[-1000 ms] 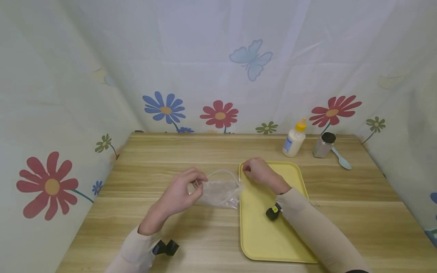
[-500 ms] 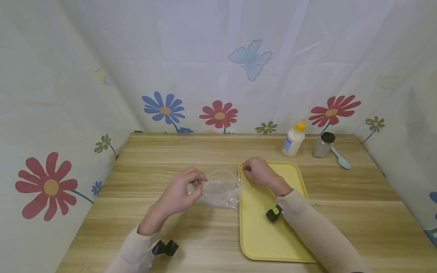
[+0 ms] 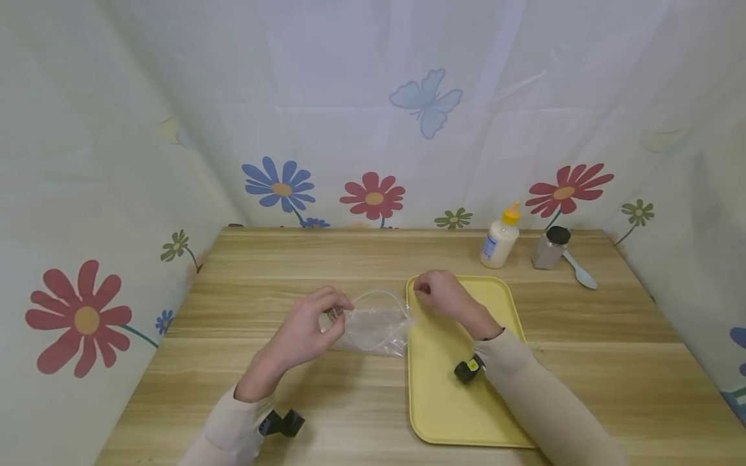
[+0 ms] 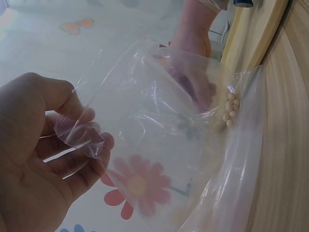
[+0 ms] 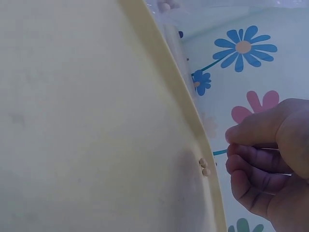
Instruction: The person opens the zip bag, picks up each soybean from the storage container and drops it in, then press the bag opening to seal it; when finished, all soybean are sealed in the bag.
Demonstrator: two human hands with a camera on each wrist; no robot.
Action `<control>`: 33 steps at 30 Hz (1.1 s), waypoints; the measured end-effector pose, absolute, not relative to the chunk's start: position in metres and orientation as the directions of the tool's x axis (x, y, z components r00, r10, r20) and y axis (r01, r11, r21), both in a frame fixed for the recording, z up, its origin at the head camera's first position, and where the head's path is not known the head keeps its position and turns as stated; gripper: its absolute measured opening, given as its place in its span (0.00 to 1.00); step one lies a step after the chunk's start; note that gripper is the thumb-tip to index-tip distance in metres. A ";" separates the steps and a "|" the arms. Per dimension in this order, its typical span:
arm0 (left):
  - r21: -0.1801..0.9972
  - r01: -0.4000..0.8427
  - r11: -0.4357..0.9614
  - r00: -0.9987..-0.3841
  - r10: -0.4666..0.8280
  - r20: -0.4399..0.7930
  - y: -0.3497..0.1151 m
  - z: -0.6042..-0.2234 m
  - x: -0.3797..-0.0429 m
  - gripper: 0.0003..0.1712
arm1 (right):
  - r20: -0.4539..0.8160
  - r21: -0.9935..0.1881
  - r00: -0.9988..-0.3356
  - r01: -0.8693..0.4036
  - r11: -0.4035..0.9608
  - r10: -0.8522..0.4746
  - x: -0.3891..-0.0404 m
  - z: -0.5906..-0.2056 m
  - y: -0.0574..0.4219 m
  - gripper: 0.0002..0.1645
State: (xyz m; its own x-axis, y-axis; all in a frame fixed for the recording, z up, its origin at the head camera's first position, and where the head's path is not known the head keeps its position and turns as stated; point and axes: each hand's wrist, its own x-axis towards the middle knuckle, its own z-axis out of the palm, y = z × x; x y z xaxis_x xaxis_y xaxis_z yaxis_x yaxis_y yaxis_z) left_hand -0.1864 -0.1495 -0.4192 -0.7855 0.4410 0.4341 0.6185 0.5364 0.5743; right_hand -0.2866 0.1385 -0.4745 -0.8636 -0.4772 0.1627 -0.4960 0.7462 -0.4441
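Observation:
A clear plastic bag [image 4: 159,121] lies on the table just left of the yellow tray [image 3: 449,408], its mouth lifted. My left hand [image 3: 309,327] pinches a fold of the bag's rim between thumb and fingers. Several small pale beads [image 4: 230,110] are gathered low in the bag. My right hand [image 3: 449,298] is over the tray's far left corner, fingers curled and thumb tip against the forefinger. Nothing shows between those fingertips in the right wrist view. Two similar beads, a close pair [image 5: 204,167], rest inside the tray's edge near that hand.
Behind the tray stand a white bottle with a yellow nozzle cap [image 3: 500,239] and a small black-lidded jar [image 3: 550,248]. A light blue spoon [image 3: 580,272] lies beside the jar. Flower-printed curtain [image 3: 326,97] encloses the wooden table [image 3: 280,249] at the back and sides.
My right hand and forearm have shifted very slightly over the tray. The left hand keeps its pinch on the bag without visible movement.

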 end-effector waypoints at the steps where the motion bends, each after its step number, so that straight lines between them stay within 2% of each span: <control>1: 0.574 0.619 0.536 -0.785 0.441 0.434 -0.149 -0.419 -0.186 0.11 | 0.166 -0.447 -0.864 -0.496 0.745 -0.475 -0.286 -0.474 0.139 0.06; 33: 0.568 0.611 0.551 -0.792 0.433 0.431 -0.150 -0.420 -0.187 0.10 | 0.322 -0.581 -0.857 -0.515 0.630 -0.404 -0.254 -0.448 0.146 0.06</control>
